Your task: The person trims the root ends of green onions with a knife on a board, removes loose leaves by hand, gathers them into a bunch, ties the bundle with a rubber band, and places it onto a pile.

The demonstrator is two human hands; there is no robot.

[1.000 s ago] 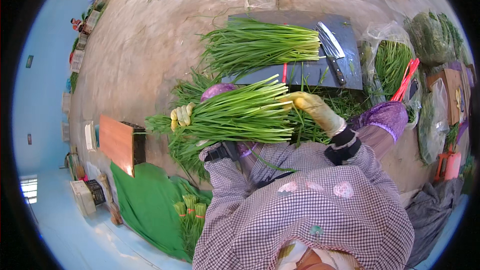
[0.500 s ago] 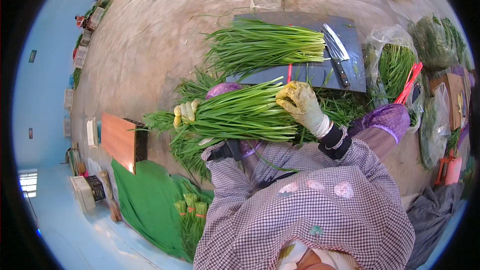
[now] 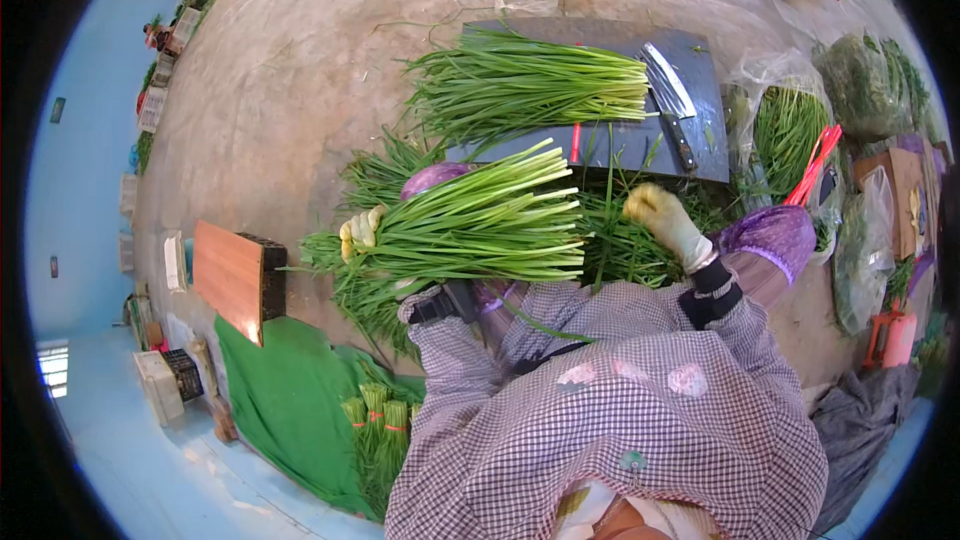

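Greens (image 3: 480,225) lie in a loose bunch across the person's left leg, between the board (image 3: 706,90) and the checked smock (image 3: 600,410). Pale cut ends point to the right, fanned unevenly; the leafy tips trail off to the left.

Left hand (image 3: 361,230), gloved, is closed over the leafy part of the bunch, fingers wrapped across the top and holding it. Right hand (image 3: 665,218), also gloved, is well curled and stands apart from the cut ends, just above loose leaves (image 3: 630,245). Whether its fingers hold anything cannot be told.

On the board rests a second pile (image 3: 530,85), cut ends to the right. Beside these ends lies a knife (image 3: 668,80), blade uppermost in view, black handle toward the person. A red strip (image 3: 576,145) shows below the pile.

At right, a clear bag (image 3: 768,66) contains more greens, with red ties (image 3: 813,165) near it. At lower left, banded bundles (image 3: 372,430) lie by a green cloth (image 3: 285,420).
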